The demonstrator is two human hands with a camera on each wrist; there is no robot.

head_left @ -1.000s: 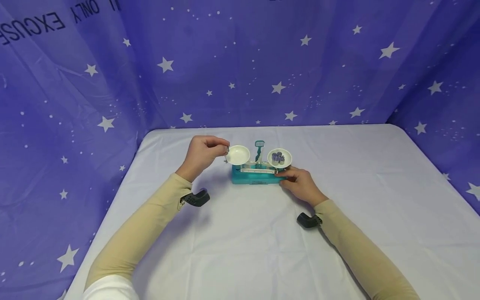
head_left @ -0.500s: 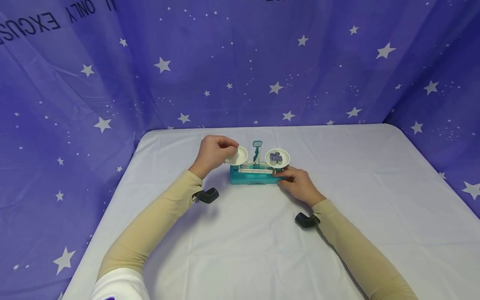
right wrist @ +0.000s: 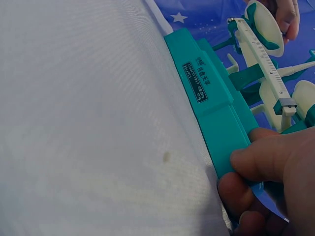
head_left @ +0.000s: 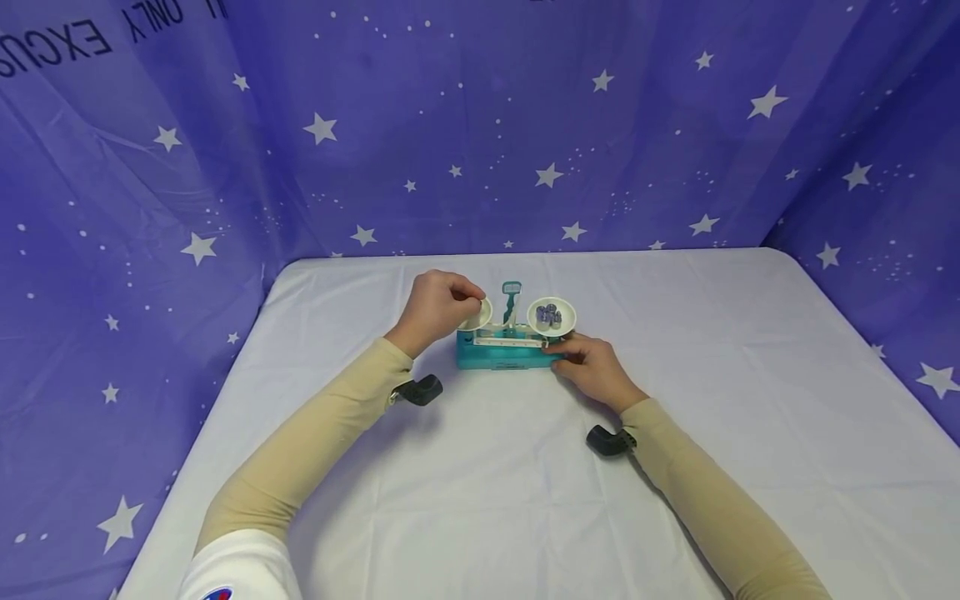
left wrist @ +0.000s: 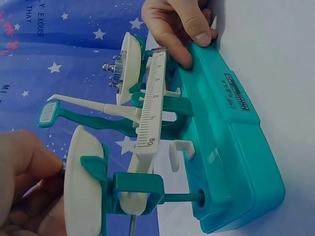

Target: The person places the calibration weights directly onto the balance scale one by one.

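A teal tray balance (head_left: 498,357) stands on the table, with a white pan on each side. My left hand (head_left: 437,310) is over the left pan (head_left: 484,317), pinching a small metal weight (left wrist: 63,170) between thumb and fingertips; most of it is hidden. In the left wrist view that pan (left wrist: 83,196) stands right beside the fingertips. Several metal weights (head_left: 549,317) sit together in the right pan (head_left: 571,318). My right hand (head_left: 598,372) grips the right end of the teal base (right wrist: 216,118), thumb on its front, near the sliding rider (right wrist: 284,105) on the graduated beam.
White cloth covers the table (head_left: 480,483). A purple star-printed curtain (head_left: 420,133) hangs behind it and along both sides. The balance's pointer and its teal scale plate (head_left: 512,289) rise between the pans. Black camera mounts (head_left: 420,390) project from the wrists.
My left hand has moved right, from the left pan's outer edge to over the pan, still pinching the small weight. My right hand keeps its grip on the base. The head view has shifted slightly.
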